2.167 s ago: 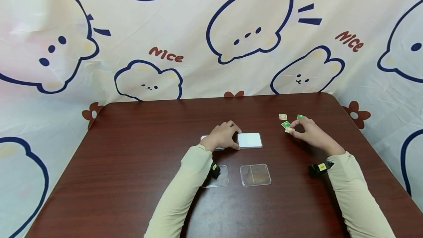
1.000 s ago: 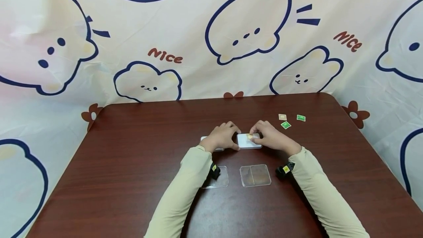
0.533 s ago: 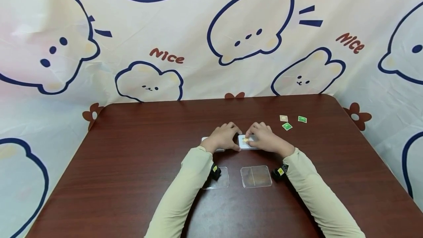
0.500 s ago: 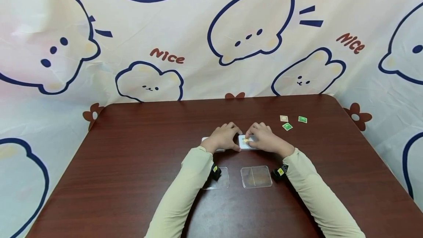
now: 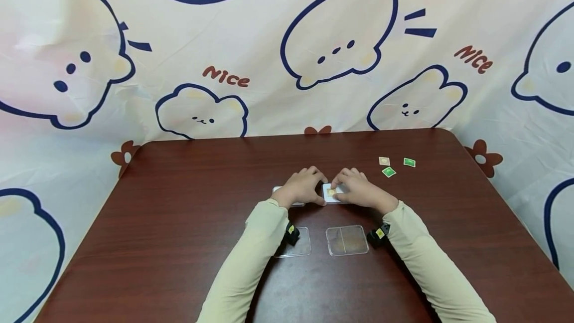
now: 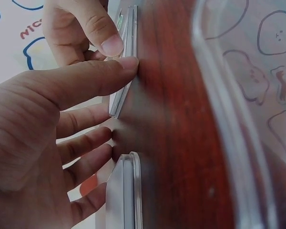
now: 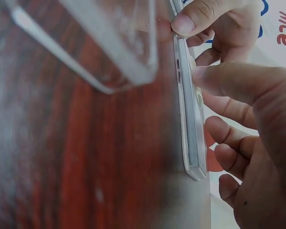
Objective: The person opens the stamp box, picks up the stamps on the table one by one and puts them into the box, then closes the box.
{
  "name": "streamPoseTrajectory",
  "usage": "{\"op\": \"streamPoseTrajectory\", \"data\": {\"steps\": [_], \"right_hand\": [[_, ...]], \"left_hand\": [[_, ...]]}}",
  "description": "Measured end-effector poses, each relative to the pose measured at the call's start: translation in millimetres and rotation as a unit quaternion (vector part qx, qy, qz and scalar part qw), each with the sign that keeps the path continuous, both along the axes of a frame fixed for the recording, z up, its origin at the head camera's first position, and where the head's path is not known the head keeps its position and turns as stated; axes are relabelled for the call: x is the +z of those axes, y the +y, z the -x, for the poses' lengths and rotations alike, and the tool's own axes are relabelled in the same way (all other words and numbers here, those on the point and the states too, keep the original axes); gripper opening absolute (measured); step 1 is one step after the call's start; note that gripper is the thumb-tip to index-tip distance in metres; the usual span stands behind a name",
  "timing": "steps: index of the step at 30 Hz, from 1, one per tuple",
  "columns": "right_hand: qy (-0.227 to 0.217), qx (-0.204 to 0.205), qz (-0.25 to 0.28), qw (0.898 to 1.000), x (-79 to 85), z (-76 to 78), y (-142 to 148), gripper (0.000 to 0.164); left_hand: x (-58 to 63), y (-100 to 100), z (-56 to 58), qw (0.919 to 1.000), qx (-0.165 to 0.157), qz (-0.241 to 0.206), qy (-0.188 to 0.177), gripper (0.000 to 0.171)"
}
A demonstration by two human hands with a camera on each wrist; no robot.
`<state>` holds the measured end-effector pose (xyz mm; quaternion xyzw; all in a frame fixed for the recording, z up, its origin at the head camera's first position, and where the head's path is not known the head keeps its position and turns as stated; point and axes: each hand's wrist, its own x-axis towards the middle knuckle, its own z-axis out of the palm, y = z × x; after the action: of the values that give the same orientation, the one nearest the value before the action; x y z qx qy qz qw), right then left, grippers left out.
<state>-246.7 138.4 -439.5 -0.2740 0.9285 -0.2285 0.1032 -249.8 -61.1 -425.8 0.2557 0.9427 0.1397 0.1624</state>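
My left hand (image 5: 301,186) holds the left end of a flat white-topped block in a clear plastic case (image 5: 327,199), thumb at its near corner and forefinger at the far one. Over the block's top, my right hand (image 5: 360,191) has thumb and forefinger on a small pale-yellow paper square (image 5: 332,192), which lies close on the white face. In the right wrist view the right thumb (image 7: 224,81) bends over the block's edge, its other fingers curled loosely. Behind my left hand sits a second such block (image 6: 126,195), mostly hidden in the head view.
Two clear plastic lids (image 5: 355,240) lie on the brown table (image 5: 179,243), nearer to me; the left lid (image 5: 303,246) is partly under my left wrist. At the back right lie two green paper squares (image 5: 409,162) and a pale one (image 5: 384,161). A printed curtain hangs behind.
My right hand carried the pale-yellow square from the back right to the white block, then slid slightly left over its top. The left hand stays at the block's end.
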Motion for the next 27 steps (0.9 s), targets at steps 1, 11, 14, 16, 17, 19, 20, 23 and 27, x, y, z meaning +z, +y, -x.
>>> {"op": "streamPoseTrajectory", "data": {"steps": [1, 11, 14, 16, 17, 19, 20, 23, 27], "right_hand": [[0.003, 0.002, -0.001, 1.000, -0.2, 0.0, 0, 0.016], [0.060, -0.019, 0.019, 0.998, -2.2, 7.1, 13, 0.013], [0.072, -0.026, 0.027, 0.997, -1.7, 10.0, 21, 0.013], [0.072, -0.031, 0.033, 0.996, 0.1, 11.7, 27, 0.014], [0.070, -0.034, 0.036, 0.996, 1.0, 12.8, 30, 0.014], [0.061, -0.042, 0.044, 0.996, 3.3, 14.9, 37, 0.016], [0.055, -0.047, 0.048, 0.996, 4.6, 15.9, 41, 0.017], [0.038, -0.060, 0.057, 0.996, 8.6, 18.4, 52, 0.019], [0.028, -0.077, 0.044, 0.996, 13.2, 20.4, 65, 0.021]], "left_hand": [[-0.2, 0, 0.0, 1.0000, 0.000, 0.001, 0.000, 0.059], [1.6, -1, 1.8, 1.0000, 0.001, 0.004, 0.008, 0.058], [1.2, -1, 1.9, 0.9999, 0.000, 0.003, 0.013, 0.057], [0.9, -1, 1.9, 0.9999, 0.000, 0.003, 0.011, 0.057], [0.8, -1, 1.9, 1.0000, 0.000, 0.002, 0.009, 0.058], [0.8, -1, 2.0, 1.0000, 0.000, 0.001, 0.004, 0.057], [0.8, 0, 1.9, 1.0000, 0.000, 0.001, 0.004, 0.057], [0.9, 0, 1.8, 1.0000, -0.001, 0.001, 0.001, 0.057], [0.7, 0, 0.9, 1.0000, -0.002, 0.003, 0.002, 0.057]]}}
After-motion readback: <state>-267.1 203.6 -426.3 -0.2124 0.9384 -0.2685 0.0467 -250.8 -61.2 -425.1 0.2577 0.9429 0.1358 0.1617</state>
